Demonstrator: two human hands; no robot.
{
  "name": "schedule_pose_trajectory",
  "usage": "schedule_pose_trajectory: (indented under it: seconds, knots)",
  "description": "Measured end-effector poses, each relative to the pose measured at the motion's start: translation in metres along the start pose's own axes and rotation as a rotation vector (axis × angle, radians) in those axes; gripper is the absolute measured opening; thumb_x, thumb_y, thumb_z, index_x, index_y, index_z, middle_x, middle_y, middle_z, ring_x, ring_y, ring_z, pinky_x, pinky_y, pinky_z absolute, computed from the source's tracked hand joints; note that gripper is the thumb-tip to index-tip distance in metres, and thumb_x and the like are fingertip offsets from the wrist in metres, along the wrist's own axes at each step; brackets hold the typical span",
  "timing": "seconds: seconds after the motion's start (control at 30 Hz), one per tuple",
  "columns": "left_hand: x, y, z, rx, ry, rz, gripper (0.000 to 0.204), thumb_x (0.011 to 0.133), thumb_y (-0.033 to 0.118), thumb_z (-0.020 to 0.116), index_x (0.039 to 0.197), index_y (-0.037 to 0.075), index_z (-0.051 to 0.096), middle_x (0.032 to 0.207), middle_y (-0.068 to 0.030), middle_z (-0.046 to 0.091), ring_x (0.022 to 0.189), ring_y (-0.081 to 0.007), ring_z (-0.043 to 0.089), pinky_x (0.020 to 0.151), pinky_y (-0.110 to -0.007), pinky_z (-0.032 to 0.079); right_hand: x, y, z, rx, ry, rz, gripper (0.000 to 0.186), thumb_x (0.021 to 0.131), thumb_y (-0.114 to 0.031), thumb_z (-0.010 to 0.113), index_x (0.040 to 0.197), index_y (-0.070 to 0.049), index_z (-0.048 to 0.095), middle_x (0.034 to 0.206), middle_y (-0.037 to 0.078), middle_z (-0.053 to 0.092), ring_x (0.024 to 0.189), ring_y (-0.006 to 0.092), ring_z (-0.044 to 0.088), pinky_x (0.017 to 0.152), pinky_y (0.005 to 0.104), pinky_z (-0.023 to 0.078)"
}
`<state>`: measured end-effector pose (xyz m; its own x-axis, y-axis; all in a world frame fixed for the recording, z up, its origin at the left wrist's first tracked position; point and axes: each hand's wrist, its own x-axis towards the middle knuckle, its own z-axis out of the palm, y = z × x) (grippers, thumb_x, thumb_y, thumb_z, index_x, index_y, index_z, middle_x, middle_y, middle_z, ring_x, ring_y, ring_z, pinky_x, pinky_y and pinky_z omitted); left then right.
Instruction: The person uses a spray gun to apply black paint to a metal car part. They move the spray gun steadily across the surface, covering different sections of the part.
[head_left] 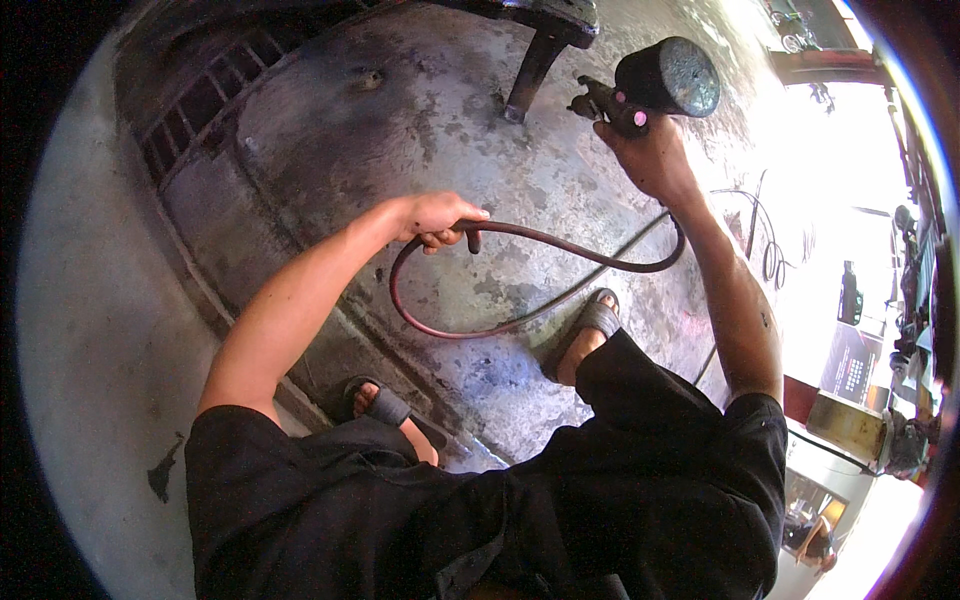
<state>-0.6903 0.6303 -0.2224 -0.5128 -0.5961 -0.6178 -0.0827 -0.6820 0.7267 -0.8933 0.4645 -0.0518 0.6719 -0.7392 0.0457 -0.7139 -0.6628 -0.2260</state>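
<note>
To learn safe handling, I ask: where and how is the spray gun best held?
The spray gun is likely best gripped by its near end, from the person's side, as the right hand does; the bulky cup projects beyond it.

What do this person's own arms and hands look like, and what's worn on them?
The left hand and right hand are ungloved. Short black fabric sleeves leave the left forearm and right forearm bare. A small dark mark shows on the right forearm.
</note>
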Motion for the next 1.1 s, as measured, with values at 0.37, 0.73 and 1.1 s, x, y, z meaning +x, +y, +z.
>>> schedule_pose_trajectory:
  seconds: [0.37, 0.73, 1.1]
  knots:
    - [0.004, 0.003, -0.003, -0.001, -0.025, 0.017, 0.046, 0.106, 0.041, 0.038, 0.098, 0.003, 0.063, 0.053, 0.0082, 0.029, 0.044, -0.007, 0.022, 0.047, -0.03, 0.026, 0.002, -0.01, -0.009, 0.002, 0.002, -0.048, 0.038, 0.089, -0.034, 0.067, 0.119, -0.011, 0.064, 0.097, 0.028, 0.067, 0.095, 0.0455, 0.064, 0.077, 0.0511, 0.052]
    - [-0.02, -0.004, -0.024, -0.111, 0.047, 0.102, 0.045, 0.104, 0.045, 0.042, 0.095, 0.006, 0.063, 0.052, 0.0071, 0.029, 0.043, -0.0085, 0.025, 0.047, -0.032, 0.03, 0.045, -0.052, -0.048, -0.008, 0.197, -0.12, 0.04, 0.088, -0.037, 0.068, 0.116, -0.009, 0.065, 0.098, 0.025, 0.069, 0.097, 0.044, 0.065, 0.079, 0.0494, 0.052]
    - [-0.064, -0.051, -0.071, -0.38, 0.128, 0.145, 0.04, 0.102, 0.044, 0.046, 0.091, 0.01, 0.063, 0.05, 0.0061, 0.033, 0.039, -0.0087, 0.026, 0.044, -0.032, 0.035, 0.096, -0.119, -0.03, 0.062, 0.163, -0.306, 0.045, 0.089, -0.043, 0.071, 0.112, -0.005, 0.068, 0.075, 0.012, 0.069, 0.071, 0.0217, 0.069, 0.068, 0.0371, 0.052]
